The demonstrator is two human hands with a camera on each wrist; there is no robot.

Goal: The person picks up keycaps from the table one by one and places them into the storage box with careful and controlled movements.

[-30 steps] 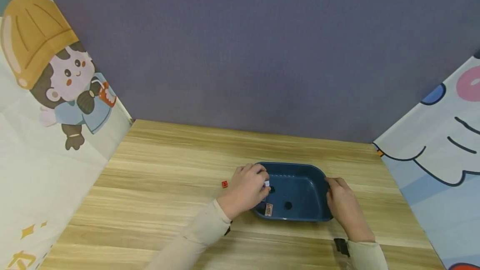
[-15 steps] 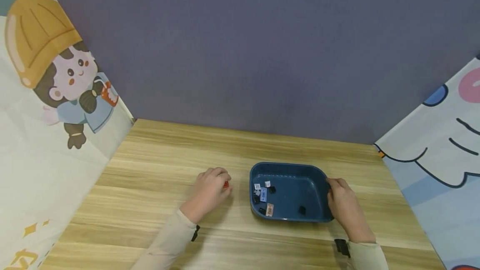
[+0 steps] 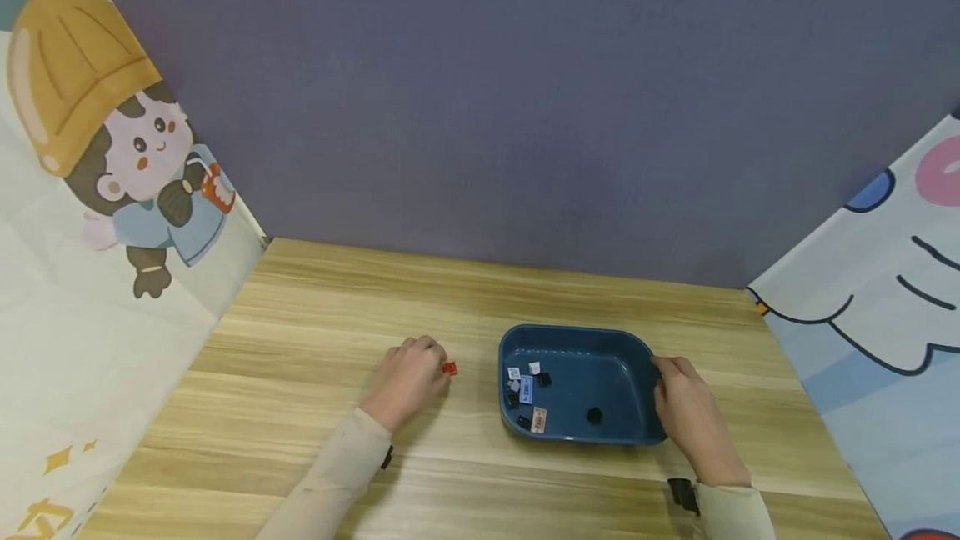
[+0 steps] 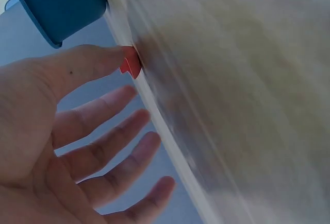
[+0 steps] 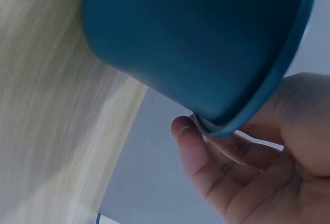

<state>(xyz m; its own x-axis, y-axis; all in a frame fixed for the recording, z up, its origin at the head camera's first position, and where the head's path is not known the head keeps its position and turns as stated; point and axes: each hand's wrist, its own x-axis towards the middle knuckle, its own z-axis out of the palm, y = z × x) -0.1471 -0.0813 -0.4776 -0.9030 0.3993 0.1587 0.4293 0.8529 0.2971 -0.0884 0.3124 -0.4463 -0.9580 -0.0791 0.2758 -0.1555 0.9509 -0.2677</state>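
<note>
A small red block point(image 3: 450, 368) lies on the table left of a dark blue plastic basin point(image 3: 600, 442). My left hand point(image 3: 407, 382) is right beside the block. In the left wrist view the thumb tip overlaps the red block point(image 4: 131, 62), while the other fingers point(image 4: 111, 157) are spread and hold nothing; whether the thumb touches it I cannot tell. My right hand point(image 3: 688, 407) grips the basin's right rim, and the right wrist view has its fingers point(image 5: 193, 154) curled under the rim. Inside the basin lie white cubes point(image 3: 534, 367), a blue printed tile point(image 3: 527, 390) and a pinkish printed tile point(image 3: 538, 420).
Several black pieces are in the basin too, one black piece point(image 3: 594, 415) apart from the rest. The wood-grain table point(image 3: 337, 323) meets a grey-purple back panel point(image 3: 480, 107). Printed cartoon panels stand at left and right.
My left hand has let go of a white cube in the basin and moved left to the red block, then drawn back slightly. The lone black piece has shifted. My right hand stays put.
</note>
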